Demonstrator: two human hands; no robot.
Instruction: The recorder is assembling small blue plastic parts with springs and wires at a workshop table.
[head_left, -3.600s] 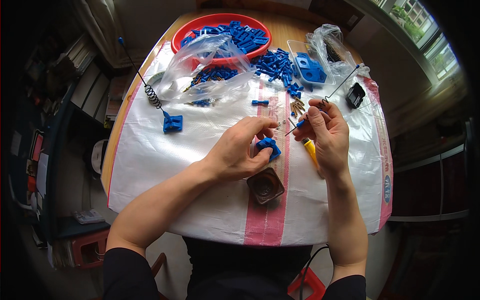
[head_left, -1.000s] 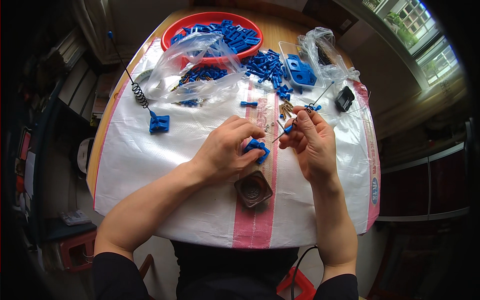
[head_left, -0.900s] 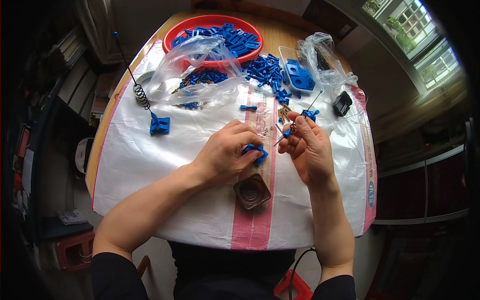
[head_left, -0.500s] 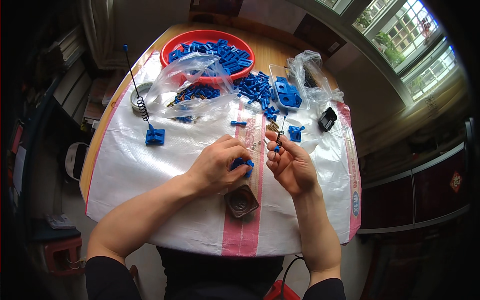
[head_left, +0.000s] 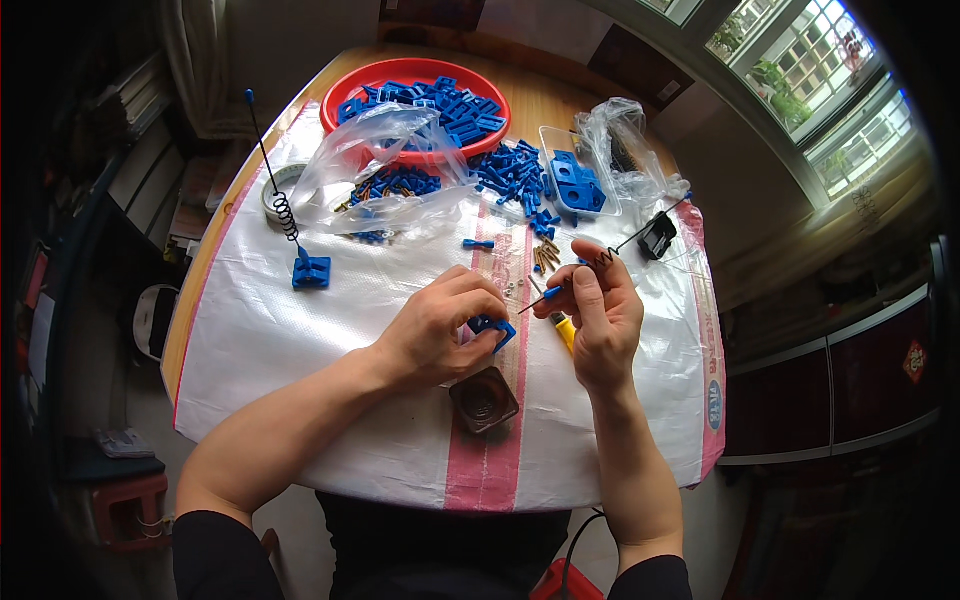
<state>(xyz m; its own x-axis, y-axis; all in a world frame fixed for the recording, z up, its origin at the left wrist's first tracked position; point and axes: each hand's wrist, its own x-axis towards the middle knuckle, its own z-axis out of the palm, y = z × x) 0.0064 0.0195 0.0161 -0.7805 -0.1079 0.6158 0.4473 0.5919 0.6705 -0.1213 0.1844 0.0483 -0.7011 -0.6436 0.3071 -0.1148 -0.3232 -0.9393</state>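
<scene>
My left hand [head_left: 440, 325] is closed on a small blue plastic base [head_left: 492, 330], its fingertips hiding much of it. A short gap to the right, my right hand [head_left: 600, 315] pinches a black coiled-spring rod [head_left: 607, 257] with a blue sleeve [head_left: 552, 293] on it. The rod's thin bare end points at the base without touching it; its far end runs up to the right past my fingers. Just below my hands lies a square dark brown dish [head_left: 483, 400]. Part of a yellow object [head_left: 565, 332] shows beside my right palm.
A finished-looking spring rod on a blue base [head_left: 312, 273] stands at the left. Behind are a red basin [head_left: 415, 65] of blue parts, a clear bag [head_left: 400, 215], loose blue pieces [head_left: 512, 172], brass pins [head_left: 546, 256], a clear tray [head_left: 608, 190] and a black box [head_left: 656, 236].
My right hand has turned, tilting the spring rod from near upright to slanting, its bare end toward the base. The yellow object has come into sight. My left hand has hardly moved.
</scene>
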